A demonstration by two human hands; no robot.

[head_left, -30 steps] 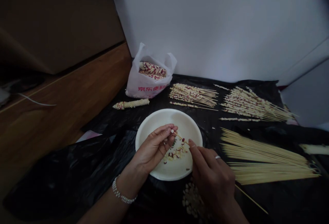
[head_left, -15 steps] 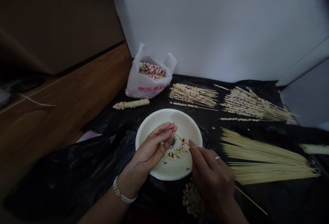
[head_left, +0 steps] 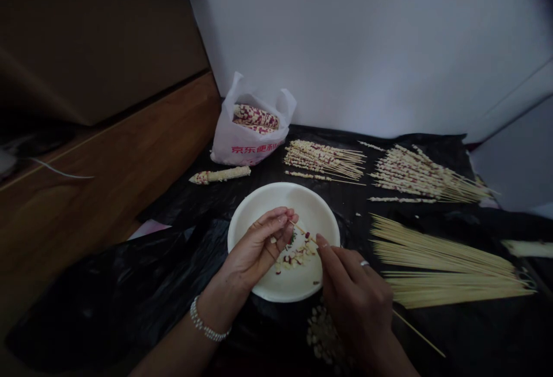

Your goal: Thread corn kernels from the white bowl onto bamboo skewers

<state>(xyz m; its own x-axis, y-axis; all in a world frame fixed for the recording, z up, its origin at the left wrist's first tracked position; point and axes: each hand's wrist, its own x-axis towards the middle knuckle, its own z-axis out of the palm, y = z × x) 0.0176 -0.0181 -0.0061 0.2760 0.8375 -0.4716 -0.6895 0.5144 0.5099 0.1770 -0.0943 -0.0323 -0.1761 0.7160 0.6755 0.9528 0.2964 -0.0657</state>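
Over the white bowl [head_left: 242,210], my right hand [head_left: 356,287] pinches a thin bamboo skewer [head_left: 301,229] near its front end, with the rest running back under the palm to the lower right. A dark red corn kernel sits on the skewer just ahead of those fingers. The fingertips of my left hand [head_left: 263,238] are closed at the skewer's tip; a pale kernel [head_left: 273,240] shows within that hand, though what lies right at the fingertips is too small to make out. Loose corn kernels [head_left: 296,257], cream and dark red, lie in the bowl.
Behind the bowl are a stripped corn cob [head_left: 224,174] and a white plastic bag [head_left: 250,149] of speckled cobs. Skewers threaded with kernels [head_left: 317,158] lie in two piles, the larger pile [head_left: 415,175] farther right. Bare skewers [head_left: 449,267] fan out at right on black plastic sheeting [head_left: 173,250].
Both hands stay nearly where they were, with the skewer tip still at my left fingertips. The skewer's rear end has shifted slightly left and up.
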